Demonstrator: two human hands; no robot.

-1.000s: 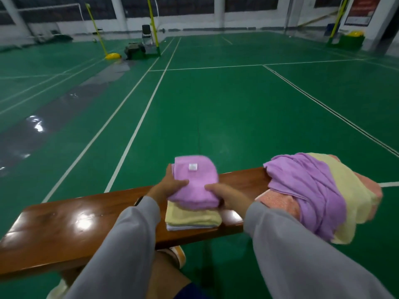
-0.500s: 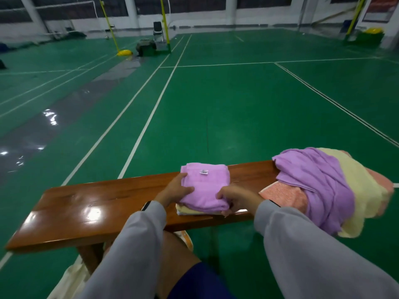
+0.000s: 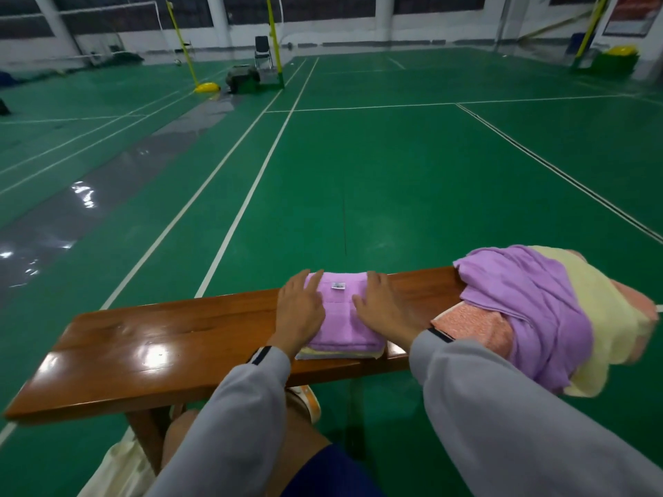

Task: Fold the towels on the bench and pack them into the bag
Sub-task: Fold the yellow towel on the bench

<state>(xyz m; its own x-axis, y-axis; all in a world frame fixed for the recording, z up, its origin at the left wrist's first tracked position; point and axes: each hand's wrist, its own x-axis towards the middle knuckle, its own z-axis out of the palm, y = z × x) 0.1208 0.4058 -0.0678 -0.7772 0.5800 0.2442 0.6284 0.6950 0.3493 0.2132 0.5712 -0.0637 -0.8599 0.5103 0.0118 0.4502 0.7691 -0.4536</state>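
Folded purple towel (image 3: 344, 319) atop folded yellow towel (image 3: 341, 353) at the table's (image 3: 161, 346) middle, left hand (image 3: 303, 313) and right hand (image 3: 385, 313) flat on it, fingers straight, unfolded towel heap (image 3: 538, 306) at right end.

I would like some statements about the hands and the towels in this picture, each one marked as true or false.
1. The left hand and the right hand lie flat on the folded purple towel. True.
2. This towel lies directly on the bench. False: a folded yellow towel lies between them.
3. The pile of unfolded towels sits at the bench's left end. False: it sits at the right end.
4. A loose purple towel lies on top of that pile. True.
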